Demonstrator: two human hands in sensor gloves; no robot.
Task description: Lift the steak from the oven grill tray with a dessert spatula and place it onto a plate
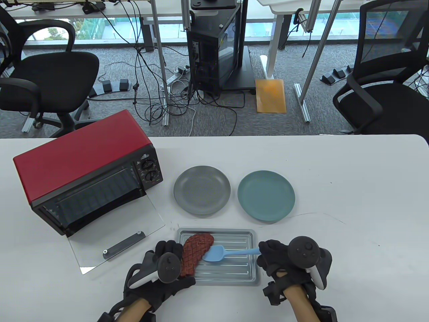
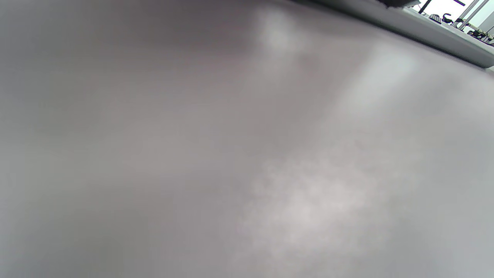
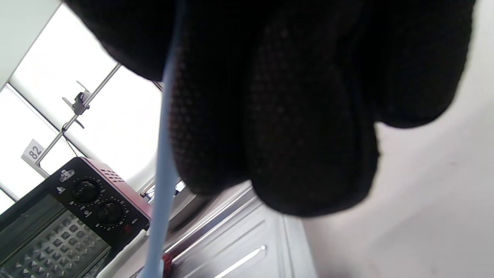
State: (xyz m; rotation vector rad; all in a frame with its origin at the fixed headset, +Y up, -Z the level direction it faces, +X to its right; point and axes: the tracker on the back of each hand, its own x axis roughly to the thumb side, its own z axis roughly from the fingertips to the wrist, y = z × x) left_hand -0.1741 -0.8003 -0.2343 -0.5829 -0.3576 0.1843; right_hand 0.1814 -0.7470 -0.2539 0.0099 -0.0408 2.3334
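The brown, grid-marked steak (image 1: 197,250) lies on the left part of the silver oven grill tray (image 1: 234,268), near the table's front edge. The light blue dessert spatula (image 1: 214,254) has its blade against the steak's right edge. My right hand (image 1: 264,255) grips the spatula's handle (image 3: 162,154) at the tray's right end. My left hand (image 1: 171,250) sits at the tray's left rim, fingers curled there and thumb along the front corner. The tracker hides the steak's near end. The left wrist view shows only a blurred grey surface.
A grey plate (image 1: 202,190) and a teal plate (image 1: 266,195) sit side by side just beyond the tray. A red toaster oven (image 1: 87,177) stands at the left with its glass door (image 1: 117,234) folded down onto the table beside my left hand.
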